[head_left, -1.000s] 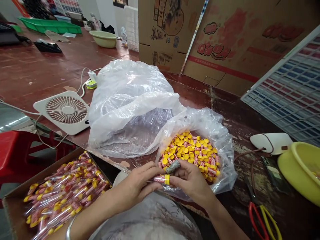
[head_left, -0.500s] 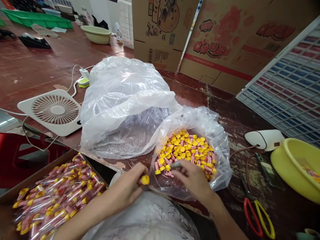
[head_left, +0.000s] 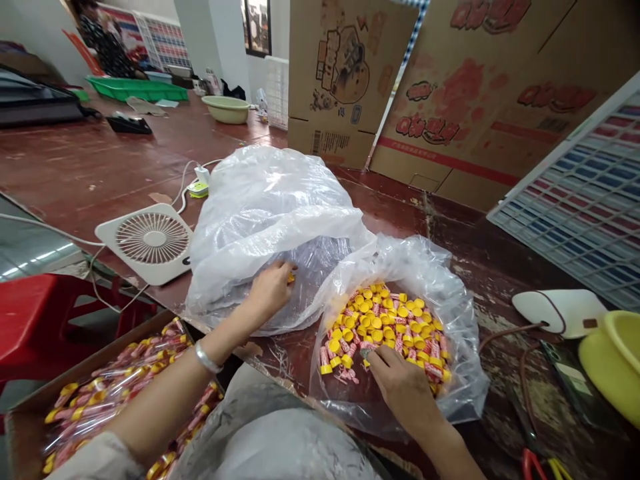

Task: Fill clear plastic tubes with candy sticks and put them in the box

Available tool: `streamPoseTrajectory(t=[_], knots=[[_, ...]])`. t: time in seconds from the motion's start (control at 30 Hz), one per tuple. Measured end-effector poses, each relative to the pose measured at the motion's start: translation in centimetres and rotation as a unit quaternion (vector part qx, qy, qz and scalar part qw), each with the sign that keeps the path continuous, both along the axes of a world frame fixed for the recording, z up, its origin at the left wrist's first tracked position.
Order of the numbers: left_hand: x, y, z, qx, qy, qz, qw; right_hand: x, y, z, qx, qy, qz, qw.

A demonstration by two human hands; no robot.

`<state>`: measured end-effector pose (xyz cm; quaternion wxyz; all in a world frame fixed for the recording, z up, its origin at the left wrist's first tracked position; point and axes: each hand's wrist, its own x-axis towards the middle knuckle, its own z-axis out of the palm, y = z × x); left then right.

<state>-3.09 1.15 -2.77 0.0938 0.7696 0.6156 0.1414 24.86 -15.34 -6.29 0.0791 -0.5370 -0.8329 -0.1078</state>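
My left hand (head_left: 273,291) is at the mouth of a large white plastic bag (head_left: 280,177) that holds clear plastic tubes (head_left: 320,257). Its fingers are closed around a yellow cap (head_left: 291,277). My right hand (head_left: 397,383) is in a smaller clear bag (head_left: 463,363), at the near edge of a heap of yellow caps with pink patterned pieces (head_left: 377,320). Its fingers are bent together, with a grey-green covering on one fingertip. What they pinch is hidden. Beside my left forearm, a cardboard box (head_left: 25,427) holds filled clear tubes with yellow caps (head_left: 120,380).
A white fan (head_left: 150,241) lies left of the large bag, its cord trailing near a red stool (head_left: 37,320). Scissors (head_left: 530,433), a phone (head_left: 575,380) and a yellow basin (head_left: 613,373) are at right. Cardboard boxes (head_left: 330,87) stand behind. A person (head_left: 107,43) is far left.
My left hand has moved forward from the near table edge to the large bag's mouth, carrying the yellow cap. My right hand stays at the heap. The head view has tilted up and turned left.
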Motion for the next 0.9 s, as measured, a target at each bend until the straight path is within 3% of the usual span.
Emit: streamPoseTrajectory(t=[0.17,0.3,0.4,0.47,0.53,0.6,0.77,0.9], knots=[[3.0,3.2,0.1,-0.003,-0.012,0.042,0.999,0.3,0.2,0.4,0.008,0.078,-0.011,0.997],[2.7,3.5,-0.2,-0.013,-0.052,0.045,0.998,0.4,-0.3,1.7,-0.009,0.228,-0.058,0.972],[0.9,1.5,-0.1,-0.025,-0.095,0.019,0.995,0.4,-0.6,2.6,-0.064,0.372,-0.121,0.918],[-0.7,-0.8,0.2,-0.068,-0.161,-0.019,0.984,0.2,-0.4,3.1,-0.134,0.476,-0.149,0.856],[-2.0,-3.3,0.7,-0.143,-0.256,-0.063,0.954,-0.5,0.0,3.7,-0.193,0.566,-0.162,0.785],[-2.7,-5.7,1.3,-0.217,-0.329,-0.105,0.913,-1.5,0.6,4.5,-0.223,0.623,-0.162,0.732],[-2.0,-9.5,2.8,-0.287,-0.362,-0.191,0.866,-4.0,1.5,6.2,-0.298,0.642,-0.124,0.696],[-0.4,-10.6,2.9,-0.357,-0.376,-0.196,0.832,-4.7,1.2,6.2,-0.353,0.626,-0.114,0.686]])
